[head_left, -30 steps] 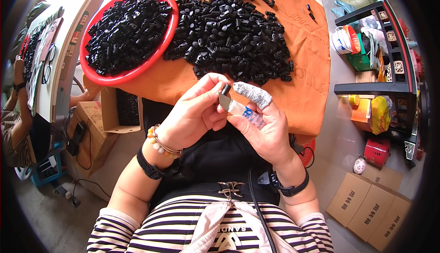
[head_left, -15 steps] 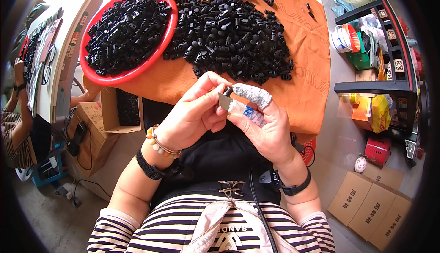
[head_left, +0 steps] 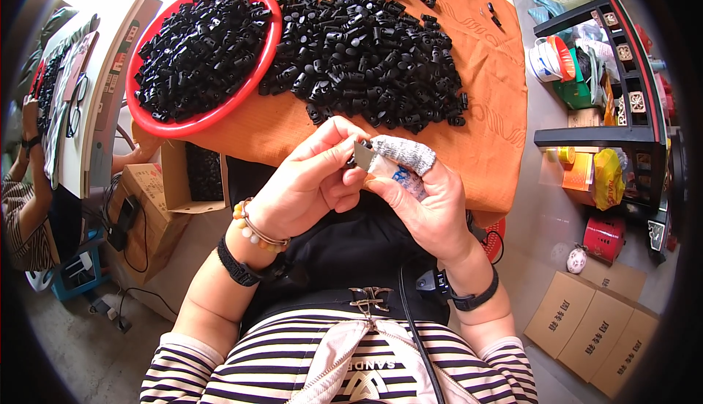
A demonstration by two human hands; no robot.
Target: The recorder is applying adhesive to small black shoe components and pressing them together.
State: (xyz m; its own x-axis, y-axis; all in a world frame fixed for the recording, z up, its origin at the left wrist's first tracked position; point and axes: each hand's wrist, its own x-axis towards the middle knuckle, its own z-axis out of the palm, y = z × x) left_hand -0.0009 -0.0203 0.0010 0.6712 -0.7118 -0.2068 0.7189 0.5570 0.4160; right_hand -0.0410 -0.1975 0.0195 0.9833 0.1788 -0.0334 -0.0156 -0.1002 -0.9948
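My left hand [head_left: 311, 169] pinches a small black plastic cord lock [head_left: 367, 142] between thumb and fingertips, mostly hidden behind the blade. In my right hand [head_left: 436, 202] is a flat metal knife blade [head_left: 364, 156], its grip wrapped in white material with blue marks [head_left: 403, 177]. The blade lies against the cord lock, close to my left fingertips. A grey knitted finger sleeve [head_left: 406, 153] covers my right index finger. Beyond my hands, a big pile of similar black cord locks [head_left: 366, 60] spreads over the orange cloth [head_left: 491, 111].
A red basin [head_left: 277, 34] heaped with black pieces stands at the left of the table. Below it sits an open cardboard box [head_left: 176, 177] with more. At right are a black shelf [head_left: 586, 139] and flattened cartons [head_left: 586, 323]. Another person's arm [head_left: 33, 184] shows far left.
The blade has shifted slightly upward and right and now covers more of the cord lock. My right hand has moved a little; the piles are unchanged.
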